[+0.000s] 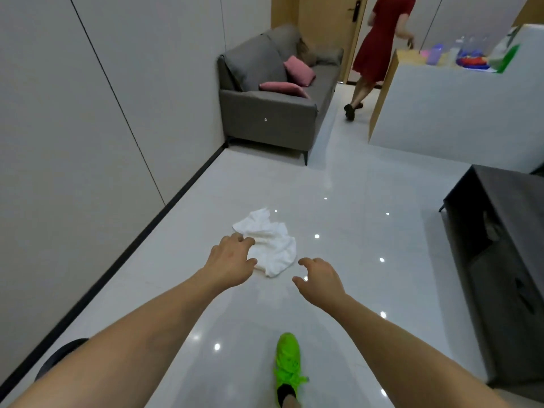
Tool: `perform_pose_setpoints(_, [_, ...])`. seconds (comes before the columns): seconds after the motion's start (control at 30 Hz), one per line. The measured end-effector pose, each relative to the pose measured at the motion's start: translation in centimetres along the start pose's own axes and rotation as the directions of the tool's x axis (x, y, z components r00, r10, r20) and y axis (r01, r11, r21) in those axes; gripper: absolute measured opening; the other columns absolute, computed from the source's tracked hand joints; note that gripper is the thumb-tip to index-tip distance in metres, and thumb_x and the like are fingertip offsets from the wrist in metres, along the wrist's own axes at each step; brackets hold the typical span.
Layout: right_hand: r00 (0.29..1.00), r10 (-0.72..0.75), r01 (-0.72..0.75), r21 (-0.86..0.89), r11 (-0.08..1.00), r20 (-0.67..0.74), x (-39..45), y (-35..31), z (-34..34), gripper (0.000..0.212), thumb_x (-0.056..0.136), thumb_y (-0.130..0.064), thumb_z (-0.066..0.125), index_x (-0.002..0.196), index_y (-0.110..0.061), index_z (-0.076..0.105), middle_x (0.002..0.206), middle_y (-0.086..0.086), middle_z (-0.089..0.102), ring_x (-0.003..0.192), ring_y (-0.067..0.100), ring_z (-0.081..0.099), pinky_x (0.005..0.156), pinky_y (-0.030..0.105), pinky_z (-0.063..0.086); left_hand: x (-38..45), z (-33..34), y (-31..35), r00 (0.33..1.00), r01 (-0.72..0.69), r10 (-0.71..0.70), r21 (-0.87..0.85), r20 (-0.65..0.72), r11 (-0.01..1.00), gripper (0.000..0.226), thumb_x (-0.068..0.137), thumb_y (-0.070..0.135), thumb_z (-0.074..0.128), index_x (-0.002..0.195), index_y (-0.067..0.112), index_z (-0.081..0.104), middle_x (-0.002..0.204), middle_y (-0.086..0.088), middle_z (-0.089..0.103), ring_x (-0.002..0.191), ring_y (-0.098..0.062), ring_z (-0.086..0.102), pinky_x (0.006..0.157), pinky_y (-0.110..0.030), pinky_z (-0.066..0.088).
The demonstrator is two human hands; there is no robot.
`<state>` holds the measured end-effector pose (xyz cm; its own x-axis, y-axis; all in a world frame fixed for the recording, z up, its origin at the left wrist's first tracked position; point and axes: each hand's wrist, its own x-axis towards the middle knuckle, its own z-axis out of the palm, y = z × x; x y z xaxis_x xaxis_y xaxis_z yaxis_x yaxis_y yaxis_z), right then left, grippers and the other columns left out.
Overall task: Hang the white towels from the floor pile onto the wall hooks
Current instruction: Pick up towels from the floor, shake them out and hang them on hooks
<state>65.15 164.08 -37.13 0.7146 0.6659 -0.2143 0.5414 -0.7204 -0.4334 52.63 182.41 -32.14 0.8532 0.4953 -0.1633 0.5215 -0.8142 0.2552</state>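
A crumpled pile of white towels (269,242) lies on the glossy pale floor, a little out from the left wall. My left hand (231,259) reaches over the pile's near left edge, fingers spread and loosely bent, holding nothing; whether the fingertips touch the cloth I cannot tell. My right hand (319,279) hovers just right of the pile, fingers loosely curled and empty, apart from the towels. No wall hooks are in view.
The grey wall (88,128) runs along the left. A grey sofa (273,104) with pink cushions stands ahead. A dark low cabinet (500,245) lies right, a white counter (456,107) behind it. A person in a red dress (379,48) walks near the far door. My green shoe (288,363) is below.
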Motion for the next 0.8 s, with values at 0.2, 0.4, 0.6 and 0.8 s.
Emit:
perform_pose_setpoints(0.2, [0.975, 0.106, -0.119, 0.056, 0.991, 0.197, 14.6, 3.9, 3.2, 0.053, 0.09, -0.041, 0.058, 0.137, -0.018, 0.05, 0.128, 0.007, 0.057, 0.118, 0.025, 0.054, 0.096, 0.034, 0.046, 14.2, 3.5, -2.7, 0.981, 0.103, -0.103, 0.011, 0.164, 0.995, 0.051, 0.093, 0.04, 0.052, 0.139, 0.022, 0.044, 0.135, -0.006, 0.047, 0.12, -0.027, 0.045, 0.097, -0.039, 0.042])
perform_pose_setpoints(0.4, [0.925, 0.187, -0.209, 0.032, 0.977, 0.331, 25.7, 6.7, 5.8, 0.052, 0.09, -0.038, 0.059, 0.137, -0.017, 0.05, 0.127, 0.008, 0.057, 0.118, 0.026, 0.054, 0.095, 0.034, 0.045, 24.7, 7.1, -4.3, 0.951, 0.215, -0.192, -0.071, 0.242, 0.974, 0.048, 0.094, 0.035, 0.053, 0.139, 0.018, 0.046, 0.137, -0.009, 0.047, 0.123, -0.028, 0.044, 0.098, -0.041, 0.042])
perform_pose_setpoints(0.6, [0.861, 0.252, -0.291, 0.022, 0.957, 0.443, 33.3, 8.3, 12.6, 0.051, 0.09, -0.038, 0.06, 0.135, -0.016, 0.053, 0.121, 0.01, 0.06, 0.112, 0.026, 0.057, 0.09, 0.032, 0.046, 32.1, 14.4, -8.0, 0.906, 0.29, -0.237, -0.106, 0.352, 0.951, 0.045, 0.093, 0.034, 0.056, 0.135, 0.018, 0.051, 0.134, -0.009, 0.049, 0.122, -0.028, 0.044, 0.097, -0.038, 0.041])
perform_pose_setpoints(0.8, [0.805, 0.334, -0.402, 0.037, 0.915, 0.491, 42.6, 11.2, 26.7, 0.049, 0.089, -0.039, 0.058, 0.133, -0.016, 0.053, 0.12, 0.011, 0.06, 0.112, 0.028, 0.057, 0.088, 0.034, 0.047, 42.9, 27.3, -15.6, 0.881, 0.257, -0.185, -0.111, 0.436, 0.96, 0.046, 0.092, 0.031, 0.058, 0.134, 0.015, 0.052, 0.134, -0.014, 0.05, 0.123, -0.031, 0.044, 0.099, -0.036, 0.039])
